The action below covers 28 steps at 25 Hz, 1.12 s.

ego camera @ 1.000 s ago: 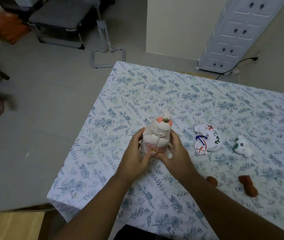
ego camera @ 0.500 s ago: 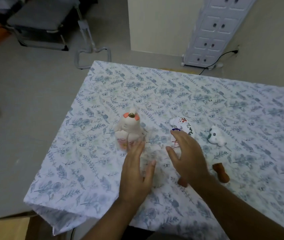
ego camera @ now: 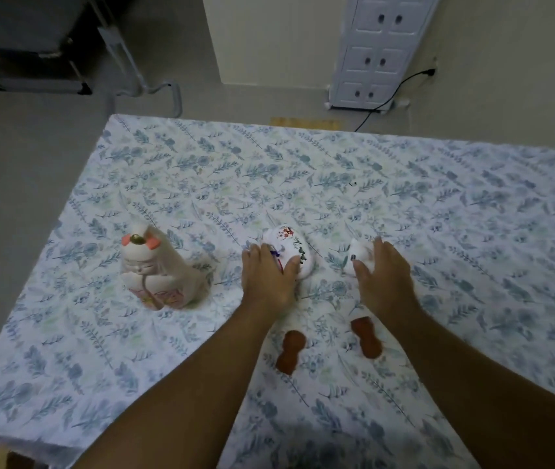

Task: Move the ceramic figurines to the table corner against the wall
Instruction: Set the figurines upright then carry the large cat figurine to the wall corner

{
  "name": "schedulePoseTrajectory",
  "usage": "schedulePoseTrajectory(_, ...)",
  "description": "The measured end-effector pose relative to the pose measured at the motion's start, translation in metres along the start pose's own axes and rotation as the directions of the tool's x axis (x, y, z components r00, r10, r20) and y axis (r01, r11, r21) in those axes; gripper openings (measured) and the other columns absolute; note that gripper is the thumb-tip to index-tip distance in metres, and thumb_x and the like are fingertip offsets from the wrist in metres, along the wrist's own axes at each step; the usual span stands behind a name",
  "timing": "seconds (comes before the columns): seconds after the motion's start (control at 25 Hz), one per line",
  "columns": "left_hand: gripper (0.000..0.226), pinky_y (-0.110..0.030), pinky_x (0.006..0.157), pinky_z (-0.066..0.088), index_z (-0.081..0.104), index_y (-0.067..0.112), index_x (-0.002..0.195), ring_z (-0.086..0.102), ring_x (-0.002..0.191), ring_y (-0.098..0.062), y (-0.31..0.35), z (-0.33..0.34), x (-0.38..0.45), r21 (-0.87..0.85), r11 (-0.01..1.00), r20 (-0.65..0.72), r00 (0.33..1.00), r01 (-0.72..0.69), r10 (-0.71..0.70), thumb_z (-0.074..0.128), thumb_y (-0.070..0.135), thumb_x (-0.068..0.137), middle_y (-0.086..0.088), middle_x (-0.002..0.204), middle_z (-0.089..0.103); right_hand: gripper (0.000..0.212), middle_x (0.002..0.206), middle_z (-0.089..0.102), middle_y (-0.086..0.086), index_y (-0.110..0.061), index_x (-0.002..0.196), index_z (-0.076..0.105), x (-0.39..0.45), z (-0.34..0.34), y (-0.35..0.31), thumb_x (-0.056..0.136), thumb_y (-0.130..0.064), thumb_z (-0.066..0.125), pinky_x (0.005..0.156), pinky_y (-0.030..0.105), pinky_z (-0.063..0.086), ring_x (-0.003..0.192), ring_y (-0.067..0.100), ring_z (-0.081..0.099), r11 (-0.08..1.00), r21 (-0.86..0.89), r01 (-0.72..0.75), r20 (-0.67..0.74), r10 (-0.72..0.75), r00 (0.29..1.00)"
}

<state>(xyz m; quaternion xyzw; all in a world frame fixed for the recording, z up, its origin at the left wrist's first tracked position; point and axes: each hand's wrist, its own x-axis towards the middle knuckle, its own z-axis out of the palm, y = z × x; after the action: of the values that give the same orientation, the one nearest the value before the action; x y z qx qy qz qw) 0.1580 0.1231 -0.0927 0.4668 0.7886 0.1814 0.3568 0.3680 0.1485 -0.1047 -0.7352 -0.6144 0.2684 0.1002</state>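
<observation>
A tall white cat figurine [ego camera: 154,269] with orange ears stands alone at the left of the floral tablecloth [ego camera: 404,198]. My left hand [ego camera: 266,282] closes around a flat white painted figurine [ego camera: 288,240] lying mid-table, fingers on its left side and thumb on its right. My right hand [ego camera: 384,282] wraps a small white figurine [ego camera: 357,252] just to the right, thumb and fingers on either side. Both figurines rest on the cloth. Two brown figurines [ego camera: 289,350] [ego camera: 367,336] lie nearer to me, between my forearms.
The table's left edge drops to a grey floor. Beyond the far edge stand a cream wall [ego camera: 506,62], a white panelled door piece [ego camera: 381,52] with a black cable [ego camera: 387,99], and a metal chair frame [ego camera: 127,72] at the far left.
Both hands let go of the tall cat figurine, which stays at the left, and moved right. The left hand now holds the painted figurine and the right the small white one.
</observation>
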Motion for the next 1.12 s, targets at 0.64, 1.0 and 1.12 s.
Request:
schedulePoseTrajectory(0.64, 0.037, -0.024, 0.073, 0.045, 0.064, 0.014, 0.119, 0.06, 0.094, -0.015, 0.032, -0.002, -0.001, 0.034, 0.964, -0.321, 0.91, -0.265, 0.261, 0.074, 0.015, 0.084, 0.001, 0.1, 0.065, 0.059, 0.125, 0.057, 0.012, -0.017, 0.142, 0.059, 0.02, -0.002, -0.033, 0.087, -0.022, 0.079, 0.09, 0.031, 0.049, 0.116, 0.027, 0.056, 0.972, 0.01, 0.233, 0.014, -0.233, 0.972)
schedulePoseTrajectory(1.0, 0.054, -0.034, 0.088, 0.052, 0.057, 0.018, 0.134, 0.056, 0.107, -0.014, 0.018, 0.01, -0.009, -0.049, 0.96, -0.265, 0.93, -0.276, 0.253, 0.075, 0.018, 0.083, -0.001, 0.116, 0.063, 0.073, 0.143, 0.055, 0.013, -0.007, 0.147, 0.051, 0.022, 0.003, -0.027, 0.081, -0.014, 0.083, 0.109, 0.037, 0.041, 0.133, 0.028, 0.051, 0.965, 0.058, 0.255, 0.065, -0.258, 0.964)
schedulePoseTrajectory(1.12, 0.062, -0.038, 0.091, 0.052, 0.054, 0.019, 0.138, 0.057, 0.11, -0.016, 0.019, 0.008, -0.009, -0.082, 0.964, -0.229, 0.946, -0.252, 0.228, 0.078, 0.023, 0.081, 0.0, 0.12, 0.063, 0.079, 0.146, 0.053, 0.013, -0.01, 0.149, 0.049, 0.02, 0.002, -0.029, 0.08, -0.016, 0.086, 0.112, 0.039, 0.041, 0.136, 0.028, 0.049, 0.969, 0.102, 0.225, 0.095, -0.235, 0.967)
